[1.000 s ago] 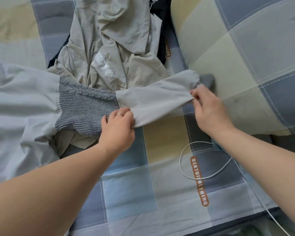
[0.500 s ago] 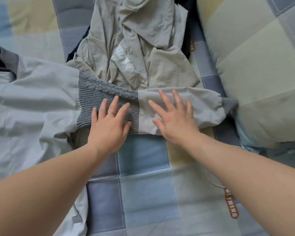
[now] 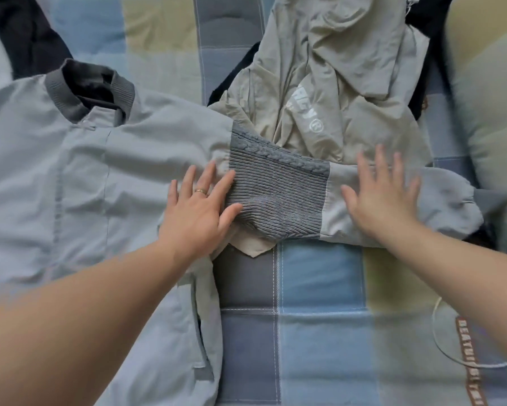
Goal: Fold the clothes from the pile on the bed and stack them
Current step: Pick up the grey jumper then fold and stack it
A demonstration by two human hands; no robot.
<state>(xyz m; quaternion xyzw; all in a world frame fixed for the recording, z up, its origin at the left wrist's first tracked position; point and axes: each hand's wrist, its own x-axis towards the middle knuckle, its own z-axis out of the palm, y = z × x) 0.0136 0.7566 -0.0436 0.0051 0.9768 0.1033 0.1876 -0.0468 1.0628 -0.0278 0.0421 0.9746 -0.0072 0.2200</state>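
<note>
"BEATUI…" on orange bedsheet strip [image 3: 466, 344]

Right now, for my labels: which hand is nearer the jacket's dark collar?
Left. The left hand lies below-right of the collar; the right hand presses the sleeve, farther right.

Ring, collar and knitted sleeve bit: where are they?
ring [image 3: 200, 191]: head view, top of the gold band.
collar [image 3: 61, 102]: head view, ribbed dark grey band.
knitted sleeve bit [image 3: 278, 194]: head view, middle of the grey ribbing.

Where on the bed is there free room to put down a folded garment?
Bare bedsheet lies below the sleeve, between the grey jacket and the white cable; a smaller patch lies between the collar and the beige garment. Crowded towards the pillow.
</note>
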